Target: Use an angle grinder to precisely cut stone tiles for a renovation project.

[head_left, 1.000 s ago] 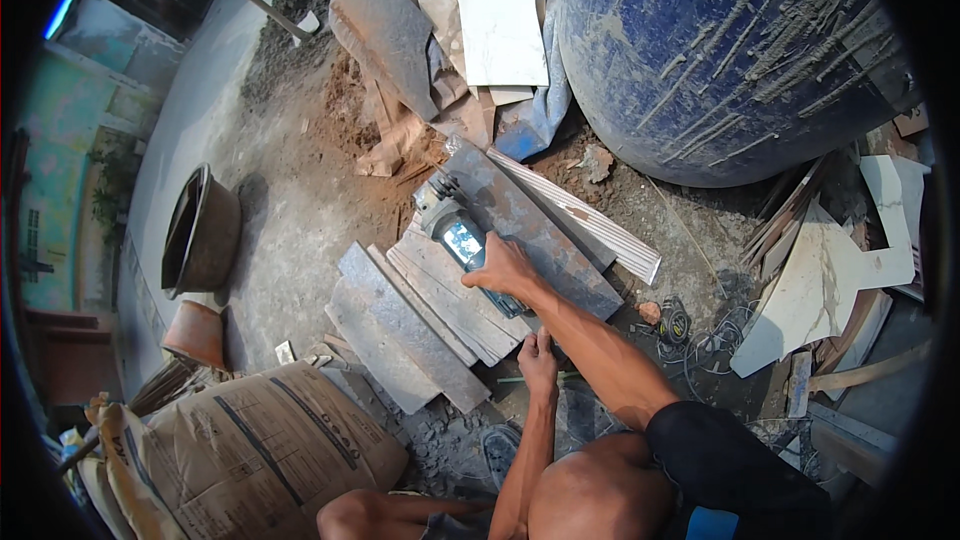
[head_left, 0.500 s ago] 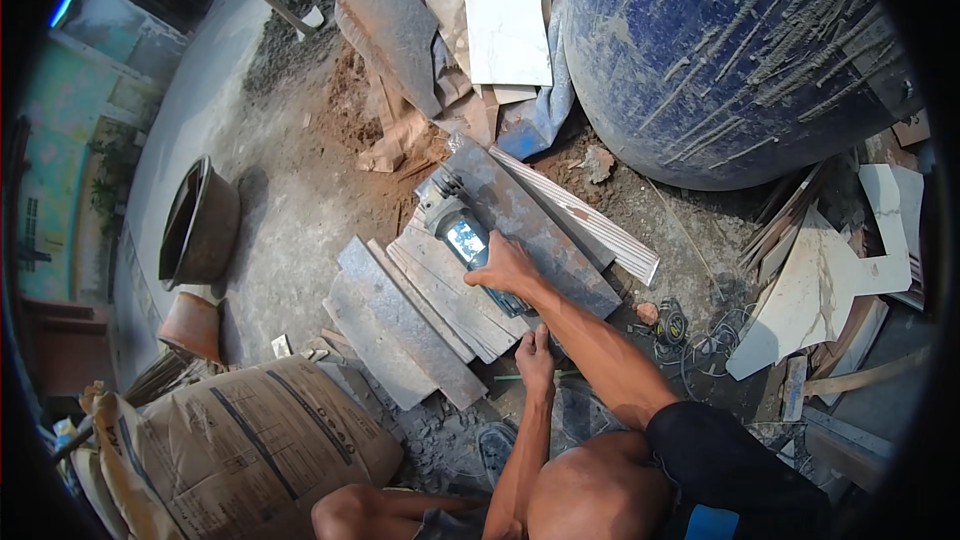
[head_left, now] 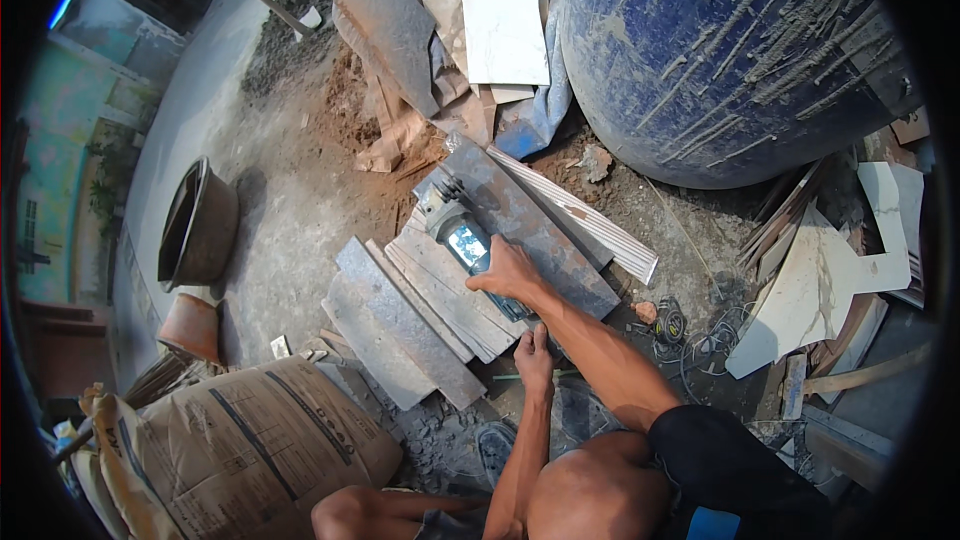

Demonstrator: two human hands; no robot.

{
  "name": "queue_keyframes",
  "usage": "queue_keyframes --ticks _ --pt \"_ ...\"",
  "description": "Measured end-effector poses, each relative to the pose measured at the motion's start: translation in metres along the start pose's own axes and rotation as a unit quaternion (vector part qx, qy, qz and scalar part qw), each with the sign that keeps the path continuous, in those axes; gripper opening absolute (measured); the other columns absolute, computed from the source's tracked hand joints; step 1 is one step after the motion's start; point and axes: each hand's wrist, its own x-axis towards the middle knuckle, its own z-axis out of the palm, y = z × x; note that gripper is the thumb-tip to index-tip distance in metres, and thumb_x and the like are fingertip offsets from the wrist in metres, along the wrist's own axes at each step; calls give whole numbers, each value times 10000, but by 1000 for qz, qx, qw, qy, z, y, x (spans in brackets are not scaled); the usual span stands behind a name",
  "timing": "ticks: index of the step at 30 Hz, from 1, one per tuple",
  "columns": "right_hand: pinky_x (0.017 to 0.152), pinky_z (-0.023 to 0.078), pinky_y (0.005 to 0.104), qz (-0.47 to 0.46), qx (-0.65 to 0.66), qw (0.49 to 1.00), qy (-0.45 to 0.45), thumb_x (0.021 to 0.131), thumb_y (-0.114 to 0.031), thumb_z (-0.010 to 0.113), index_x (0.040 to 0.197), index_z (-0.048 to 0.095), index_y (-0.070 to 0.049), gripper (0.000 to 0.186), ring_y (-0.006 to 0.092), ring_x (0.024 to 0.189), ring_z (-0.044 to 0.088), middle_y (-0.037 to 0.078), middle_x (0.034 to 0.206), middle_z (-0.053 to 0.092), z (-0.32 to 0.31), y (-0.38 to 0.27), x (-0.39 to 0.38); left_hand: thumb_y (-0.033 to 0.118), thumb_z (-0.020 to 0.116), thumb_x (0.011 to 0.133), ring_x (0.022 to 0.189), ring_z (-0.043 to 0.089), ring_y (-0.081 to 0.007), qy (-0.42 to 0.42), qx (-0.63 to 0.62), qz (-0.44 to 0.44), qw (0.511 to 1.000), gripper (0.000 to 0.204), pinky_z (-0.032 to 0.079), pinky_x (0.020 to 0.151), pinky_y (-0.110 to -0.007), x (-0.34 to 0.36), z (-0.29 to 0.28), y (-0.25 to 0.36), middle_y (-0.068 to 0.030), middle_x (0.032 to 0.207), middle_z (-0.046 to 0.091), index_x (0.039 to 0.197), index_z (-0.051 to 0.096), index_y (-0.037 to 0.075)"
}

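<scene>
Hazard: the grey handheld angle grinder (head_left: 462, 236) rests with its disc end on the long dark-grey stone tile (head_left: 530, 230). Judged from this posture, the disc could bind in the tile and kick the tool back toward the right hand (head_left: 507, 272), because only one hand controls it. The tile lies on loose grey tile strips (head_left: 420, 315), so it could shift under load.

Hand state: the right hand is clamped around the rear body of the grinder. The left hand (head_left: 533, 350) is pressed down at the near end of the tiles; what it grips cannot be determined.

Position: the grinder lies at 11 o'clock from the right hand, touching it, and at 11 o'clock from the left hand, apart from it. The large blue plastic drum (head_left: 720, 50) stands at 1 o'clock, near the tile's far side.
</scene>
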Motion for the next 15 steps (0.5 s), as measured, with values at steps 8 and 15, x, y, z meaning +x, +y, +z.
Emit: queue_keyframes --ticks 8,15 --pt "879 448 457 0 5 1000 3 576 -337 731 1100 460 122 747 448 1017 555 342 1071 555 -2 -3 -1 304 565 920 579 280 -68 3 -4 11 1000 404 268 500 -248 1 0 -3 44 607 337 648 392 60" --pt "892 444 448 6 6 1000 -4 578 -337 730 1120 445 132 772 442 1037 548 345 1085 547 -4 -2 -4 300 563 921 562 297 -62 6 -3 7 1000 391 279 488 -248 0 1 -1 42 600 349 655 407 60"
